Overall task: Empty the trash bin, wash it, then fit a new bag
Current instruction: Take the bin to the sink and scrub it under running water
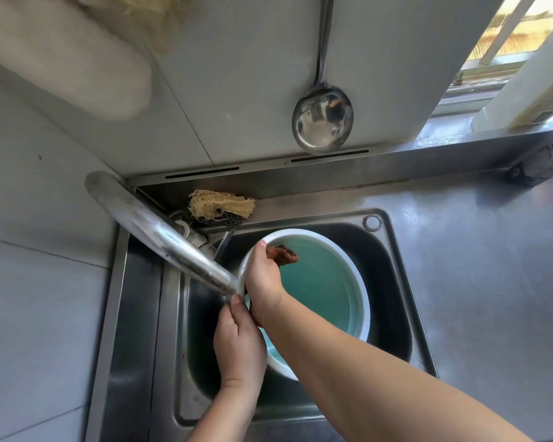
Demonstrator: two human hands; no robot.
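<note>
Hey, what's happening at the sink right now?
A person is washing a round bin that sits in a steel sink. The left hand grips the bin's near rim to steady it. The right hand reaches inside with a brown scrubber, held against the inner wall near the rim. The tap ends over the rim; whether water is running cannot be told. A ladle hangs on the wall behind.

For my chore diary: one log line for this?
stage: washing | left hand: grips bin rim | right hand: scrubs inside with brown cloth
</note>
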